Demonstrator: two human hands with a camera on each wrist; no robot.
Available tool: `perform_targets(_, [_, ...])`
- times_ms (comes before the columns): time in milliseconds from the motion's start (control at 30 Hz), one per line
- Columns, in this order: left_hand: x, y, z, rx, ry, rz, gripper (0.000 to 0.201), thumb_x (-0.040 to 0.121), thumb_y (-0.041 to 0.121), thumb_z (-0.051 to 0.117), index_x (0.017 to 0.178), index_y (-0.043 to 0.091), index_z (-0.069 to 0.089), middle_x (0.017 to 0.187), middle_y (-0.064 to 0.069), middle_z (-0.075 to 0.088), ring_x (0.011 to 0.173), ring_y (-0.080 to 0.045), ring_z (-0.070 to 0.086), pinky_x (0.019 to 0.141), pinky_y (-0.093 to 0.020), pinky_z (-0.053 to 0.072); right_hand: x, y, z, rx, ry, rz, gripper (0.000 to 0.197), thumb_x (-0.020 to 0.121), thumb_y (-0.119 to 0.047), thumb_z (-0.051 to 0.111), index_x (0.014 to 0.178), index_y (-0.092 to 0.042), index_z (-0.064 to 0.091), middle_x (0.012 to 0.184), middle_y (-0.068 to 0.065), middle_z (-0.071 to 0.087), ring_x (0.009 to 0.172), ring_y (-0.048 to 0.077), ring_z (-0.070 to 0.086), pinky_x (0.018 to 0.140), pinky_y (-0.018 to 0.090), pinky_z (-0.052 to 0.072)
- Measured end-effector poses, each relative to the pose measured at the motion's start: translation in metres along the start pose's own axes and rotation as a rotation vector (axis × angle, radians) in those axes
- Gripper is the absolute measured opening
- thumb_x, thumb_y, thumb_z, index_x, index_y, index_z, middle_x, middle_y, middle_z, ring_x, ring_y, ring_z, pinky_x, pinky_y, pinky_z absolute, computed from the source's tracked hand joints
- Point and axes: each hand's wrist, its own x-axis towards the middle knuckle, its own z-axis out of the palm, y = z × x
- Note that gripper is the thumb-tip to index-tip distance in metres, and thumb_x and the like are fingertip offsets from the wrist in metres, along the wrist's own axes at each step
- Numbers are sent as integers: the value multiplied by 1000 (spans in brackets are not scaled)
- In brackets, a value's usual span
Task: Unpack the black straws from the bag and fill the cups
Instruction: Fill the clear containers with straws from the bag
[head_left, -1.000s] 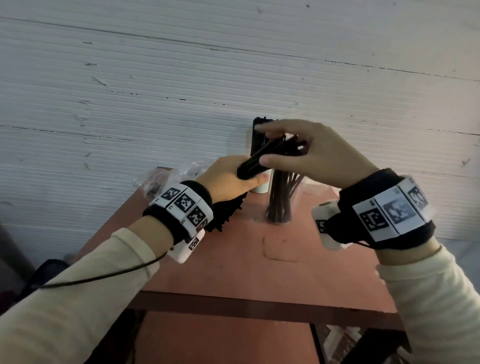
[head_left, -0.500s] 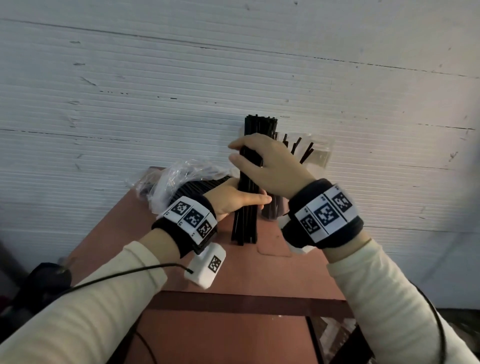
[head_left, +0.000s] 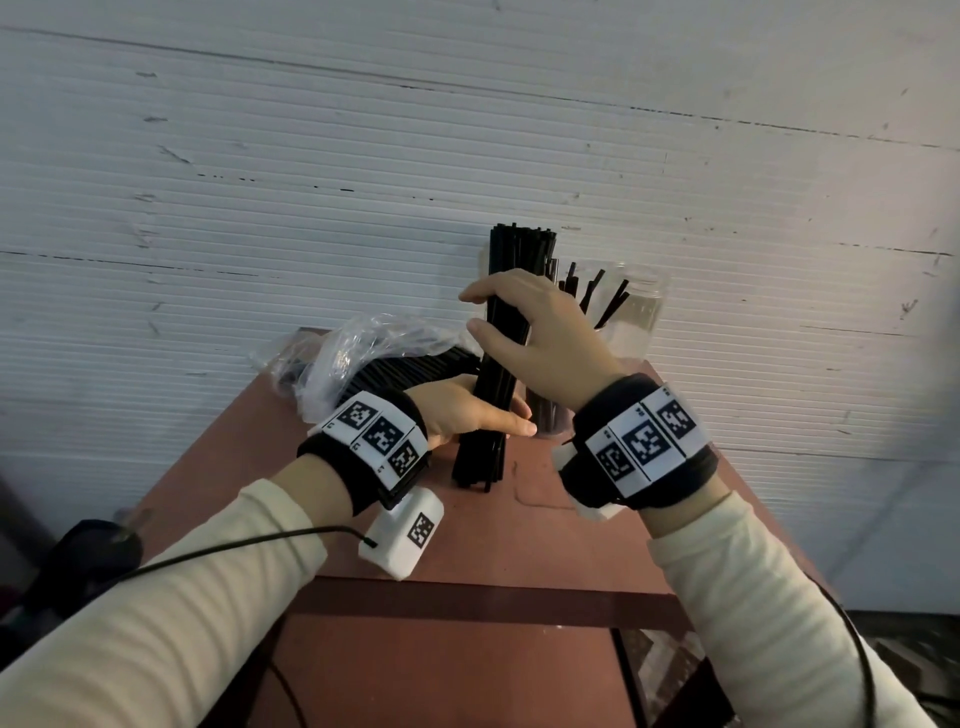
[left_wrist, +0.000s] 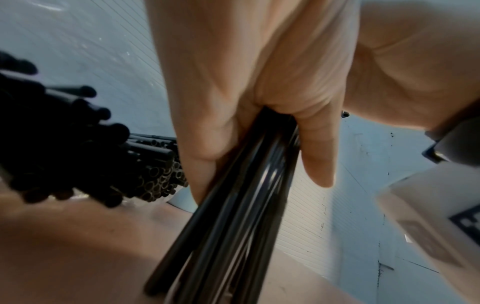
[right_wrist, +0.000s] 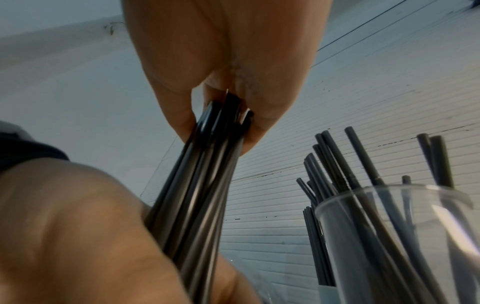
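A thick bundle of black straws (head_left: 511, 291) stands upright with its lower ends on the red table (head_left: 467, 540). My right hand (head_left: 501, 322) grips the bundle around its upper middle, thumb and fingers curled round it (right_wrist: 207, 156). My left hand (head_left: 485, 415) grips the same bundle (left_wrist: 233, 216) lower down, just above the table. Right behind the bundle stands a clear cup (head_left: 631, 306) holding several black straws (right_wrist: 363, 174). A crumpled clear plastic bag (head_left: 363, 353) with more black straws (left_wrist: 153, 174) lies at the table's back left.
A white ribbed wall (head_left: 467, 156) rises directly behind the table. The table's front edge (head_left: 467, 597) is near my forearms, with a lower shelf beneath. A black cable (head_left: 234, 545) runs from my left wrist camera. A dark object (head_left: 88, 556) sits low at the left.
A second ago both hands held the bundle tilted in the air above the cup. It now stands upright with its ends on the table, both hands still round it.
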Motion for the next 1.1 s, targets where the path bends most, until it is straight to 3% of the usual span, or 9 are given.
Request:
perform_targets(200, [-1,3,2,113,-18,33,38,90,43,63,67,13,62,71,0,65,86,-17,65,103,-36,43,-6,-4,-11,47,77,1,35,88,-27,68,121,-17,61,121,-5,57,114,7,51,100,18,38])
perform_targets(367, [-14,26,-4,102,-19,110,36,92,41,60,65,19,58,69,3,62,95,-29,67,98,-37,48,-17,-1,-41,299,189,213,71,74,-44,79,133,-25,45,128,-6,49,110,6,52,94,23,48])
perform_targets(467, [-20,41,-2,168,-90,164,32,93,31,62,62,24,59,67,6,62,87,-22,68,88,-31,52,-20,2,-53,274,42,264,73,64,-61,73,126,-31,50,117,-5,55,99,10,55,84,30,51])
perform_targets(600, [-27,55,9,333,-249,187,29,93,21,62,65,15,62,68,3,64,74,-4,64,76,-15,46,-25,-4,-52,354,-278,255,55,67,-52,81,114,-30,64,86,-5,61,82,5,61,74,22,50])
perform_targets(733, [-18,46,16,301,-237,261,31,89,24,67,83,-6,65,81,-20,66,84,-24,66,90,-38,53,-26,-6,-46,352,-302,206,8,81,-24,76,84,-18,71,74,-5,66,73,6,63,71,21,49])
perform_targets(800, [-11,42,16,218,-184,279,41,83,35,73,103,1,65,99,-20,67,87,-25,65,92,-47,53,-21,-2,-54,343,-227,218,8,84,-12,71,78,-10,67,68,-8,64,68,1,61,65,13,47])
perform_targets(900, [0,42,14,87,80,313,67,64,51,81,120,26,54,111,0,69,101,-14,67,93,-42,53,-8,8,-75,375,-55,254,13,86,-7,69,74,-9,64,56,-14,57,52,-2,53,49,8,38])
perform_targets(1000, [17,40,12,53,421,312,88,42,64,80,114,30,42,113,6,55,108,-9,56,95,-29,47,8,26,-98,387,119,318,14,84,-12,70,73,-12,62,57,-8,53,48,5,45,43,16,33])
perform_targets(1100, [38,39,14,87,464,257,112,46,57,87,134,29,23,128,3,40,119,-10,44,100,-27,39,23,43,-113,419,209,356,13,81,-17,71,76,-10,62,65,3,51,54,14,41,44,21,28])
